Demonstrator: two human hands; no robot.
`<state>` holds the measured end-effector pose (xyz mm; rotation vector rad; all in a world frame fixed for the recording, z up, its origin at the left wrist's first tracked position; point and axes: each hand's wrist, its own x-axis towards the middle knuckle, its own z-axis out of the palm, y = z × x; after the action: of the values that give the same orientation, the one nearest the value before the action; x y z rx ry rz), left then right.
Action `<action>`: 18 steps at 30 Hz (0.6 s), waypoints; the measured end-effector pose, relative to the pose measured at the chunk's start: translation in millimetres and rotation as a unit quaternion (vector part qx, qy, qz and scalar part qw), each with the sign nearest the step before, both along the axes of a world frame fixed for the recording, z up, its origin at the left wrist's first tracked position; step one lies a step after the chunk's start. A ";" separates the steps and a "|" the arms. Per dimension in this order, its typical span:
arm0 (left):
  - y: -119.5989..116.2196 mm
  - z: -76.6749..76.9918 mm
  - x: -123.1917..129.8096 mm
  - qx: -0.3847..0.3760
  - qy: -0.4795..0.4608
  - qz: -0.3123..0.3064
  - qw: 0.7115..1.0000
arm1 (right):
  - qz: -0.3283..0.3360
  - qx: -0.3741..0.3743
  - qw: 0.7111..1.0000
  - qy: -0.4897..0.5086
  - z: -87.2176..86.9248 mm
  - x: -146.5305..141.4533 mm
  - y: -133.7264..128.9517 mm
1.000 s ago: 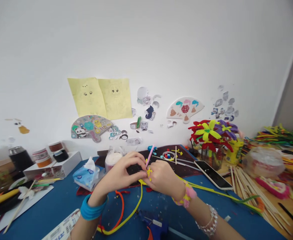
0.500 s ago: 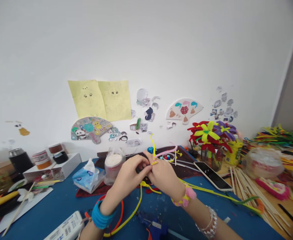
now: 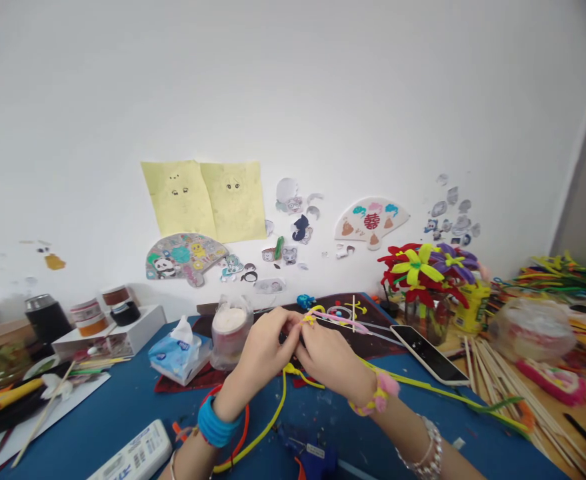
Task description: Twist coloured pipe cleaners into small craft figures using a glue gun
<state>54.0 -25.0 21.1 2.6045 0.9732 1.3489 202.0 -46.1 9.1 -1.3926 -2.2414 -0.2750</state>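
Both grips are narrow, with the fingertips pinched close together. The left grip (image 3: pixel 261 350) and the right grip (image 3: pixel 329 363) meet well to the left of a black phone (image 3: pixel 427 355). At their fingertips sits a small fuzzy yellow twist (image 3: pixel 310 320), and a soft pink pipe cleaner (image 3: pixel 343 321) pokes out from it toward the phone. So far, only this small bit looks twisted together. A long yellow pipe cleaner (image 3: pixel 267 420) lies loose on the blue desk (image 3: pixel 353 433), still mostly unbent. Behind the phone, fuzzy red, yellow and purple flowers (image 3: pixel 417 267) stand finished in a glass vase (image 3: pixel 425 317). To the right of the phone lies a messy pile of thin wooden sticks (image 3: pixel 503 373). Far to the left of the phone are a soft tissue pack (image 3: pixel 177 353) and a clear jar of white stuff (image 3: pixel 230 333). Nearer the bottom edge, a blue glue gun (image 3: pixel 307 453) lies untouched.
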 end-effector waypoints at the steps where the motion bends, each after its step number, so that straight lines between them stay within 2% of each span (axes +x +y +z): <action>1: -0.6 1.8 -0.8 0.003 -0.005 -0.022 1.000 | 0.011 -0.007 1.000 0.004 0.0 1.9 0.5; 5: -1.2 8.1 -6.5 0.014 0.006 -0.122 0.992 | 0.112 -0.023 0.991 0.074 -2.1 9.6 2.8; 8: 1.2 8.7 -10.2 0.014 0.026 -0.143 0.989 | 0.176 -0.041 0.978 0.107 -3.3 12.0 3.2; 13: 6.6 7.1 -14.8 0.024 0.066 -0.145 0.987 | 0.160 -0.041 0.982 0.097 -0.5 12.5 1.8; 18: 8.8 4.6 -15.4 0.094 0.089 -0.140 0.982 | 0.140 -0.029 0.988 0.056 0.9 13.6 1.3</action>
<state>38.7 -16.2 25.6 2.9055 0.4841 1.2085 215.5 -44.8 10.0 -1.0735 -2.3295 -0.0363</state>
